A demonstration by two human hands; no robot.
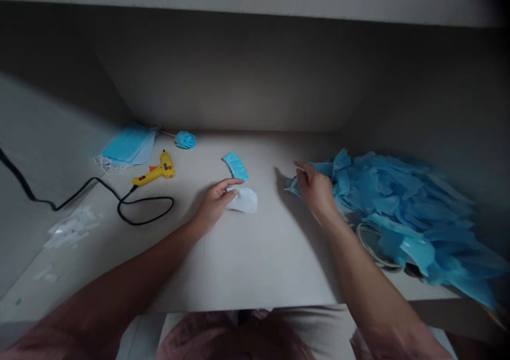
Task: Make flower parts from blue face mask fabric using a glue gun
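My left hand (217, 200) pinches a small white fabric piece (245, 199) between thumb and fingers, just above the table. Right behind it lies a pleated strip of blue fabric (236, 166), curved and flat on the surface. My right hand (316, 189) is at the left edge of a heap of blue fabric pieces (402, 190), its index finger stretched out to the left and the other fingers partly bent. A small blue piece (294, 186) lies beside and partly under those fingers; I see nothing gripped there.
At the left, a yellow glue gun (156, 172) lies with its black cord (145, 223) looped. Behind it are blue face masks (129, 143) and a blue fabric rose (185, 139) on a stick. White scraps (74, 227) lie front left. A coiled cable (372, 246) sits by the heap.
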